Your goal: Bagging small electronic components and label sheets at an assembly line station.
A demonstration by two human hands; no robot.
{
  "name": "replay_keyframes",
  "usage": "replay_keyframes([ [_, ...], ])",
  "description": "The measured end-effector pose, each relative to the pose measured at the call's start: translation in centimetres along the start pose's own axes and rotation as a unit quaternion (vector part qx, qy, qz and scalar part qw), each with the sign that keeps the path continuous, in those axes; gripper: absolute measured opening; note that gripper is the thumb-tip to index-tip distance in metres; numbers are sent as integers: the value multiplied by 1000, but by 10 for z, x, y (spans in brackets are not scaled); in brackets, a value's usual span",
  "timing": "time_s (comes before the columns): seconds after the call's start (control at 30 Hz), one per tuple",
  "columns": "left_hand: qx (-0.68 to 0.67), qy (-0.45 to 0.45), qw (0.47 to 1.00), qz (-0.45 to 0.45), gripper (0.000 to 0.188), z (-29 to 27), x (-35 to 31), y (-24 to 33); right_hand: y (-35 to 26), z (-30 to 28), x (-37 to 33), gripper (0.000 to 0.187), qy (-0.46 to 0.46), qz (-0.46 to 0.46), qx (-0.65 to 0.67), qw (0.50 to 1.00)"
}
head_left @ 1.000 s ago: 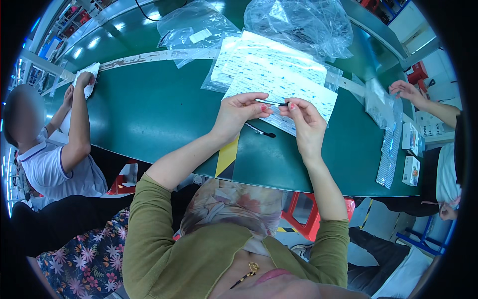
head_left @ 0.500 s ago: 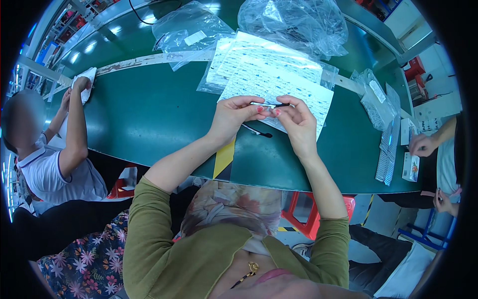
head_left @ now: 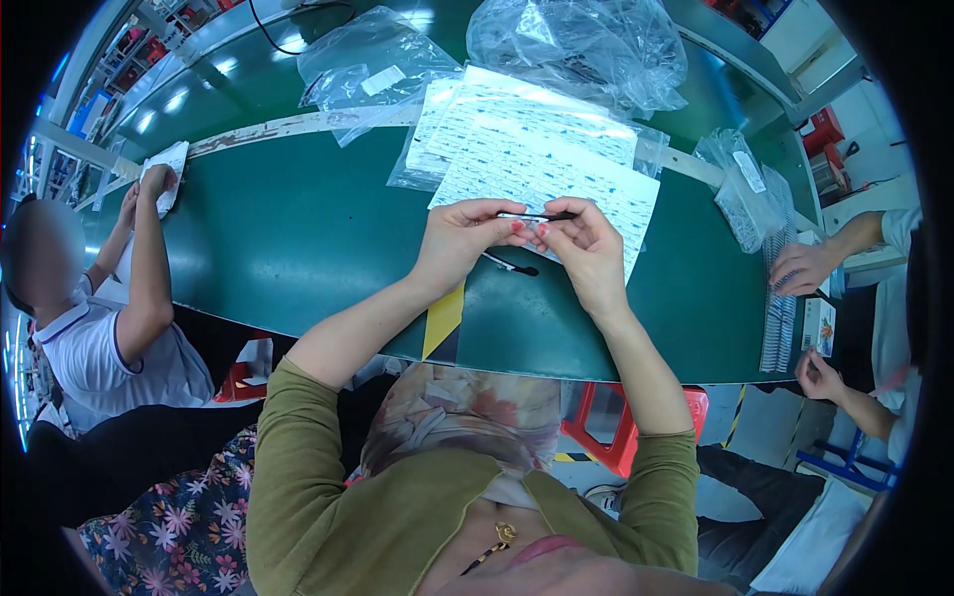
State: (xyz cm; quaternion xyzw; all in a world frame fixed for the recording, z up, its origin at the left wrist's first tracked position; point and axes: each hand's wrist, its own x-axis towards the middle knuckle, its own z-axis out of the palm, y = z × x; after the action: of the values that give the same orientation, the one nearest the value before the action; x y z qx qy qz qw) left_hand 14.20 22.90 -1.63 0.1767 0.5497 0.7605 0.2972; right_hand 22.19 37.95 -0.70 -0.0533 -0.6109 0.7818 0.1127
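Note:
Between the fingertips of both hands I hold a thin, short black-and-white strip (head_left: 538, 217) with a dark end; its exact kind is too small to tell. My left hand (head_left: 457, 238) pinches its left end, and my right hand (head_left: 593, 253) pinches the dark right end. A similar slim piece (head_left: 513, 264) with a black tip lies on the green tabletop (head_left: 328, 228), just below my hands. Under and behind my hands are white sheets (head_left: 556, 149) with rows of small blue marks, partly in clear plastic.
Clear plastic bags (head_left: 581, 50) are heaped at the back, with another bag (head_left: 740, 189) at right. Striped strips (head_left: 778, 333) and a small box (head_left: 819, 326) lie at the right edge beside a co-worker's hand (head_left: 803, 268). Another person (head_left: 109, 298) works at left. A red stool (head_left: 621, 437) stands below the table.
My hands stay nearly in place, still pinching the strip. The co-worker's hand at right has reached over the striped strips, which have shifted slightly; their other hand has moved toward the table edge.

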Motion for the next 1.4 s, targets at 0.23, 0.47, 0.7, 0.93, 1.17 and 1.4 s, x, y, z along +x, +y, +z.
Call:
replay_keyframes([
  [0.23, -6, 7, 1000, -10, 20, 4, -3, 2, 4, -3, 0, 21, 4, 8, -17, 1000],
  [0.47, 14, -5, 1000, -5, 20, 3, -3, 2, 3, -2, 1, 16, 9, 12, -35, 999],
  [0.7, -56, 22, 995, -75, 19, 2, 0, 1, 5, -8, 3, 18, -7, 34, 12, 999],
  [0.93, -62, 41, 995, -73, 19, 4, 5, 5, 2, -7, 5, 21, -10, 46, 54, 997],
  [1.17, -64, 34, 995, -69, 18, 2, 7, 3, 3, -7, 6, 23, -11, 40, 47, 998],
  [1.4, -59, 37, 995, -71, 21, 1, 7, 3, 5, -5, 6, 22, 5, 39, 40, 998],
])
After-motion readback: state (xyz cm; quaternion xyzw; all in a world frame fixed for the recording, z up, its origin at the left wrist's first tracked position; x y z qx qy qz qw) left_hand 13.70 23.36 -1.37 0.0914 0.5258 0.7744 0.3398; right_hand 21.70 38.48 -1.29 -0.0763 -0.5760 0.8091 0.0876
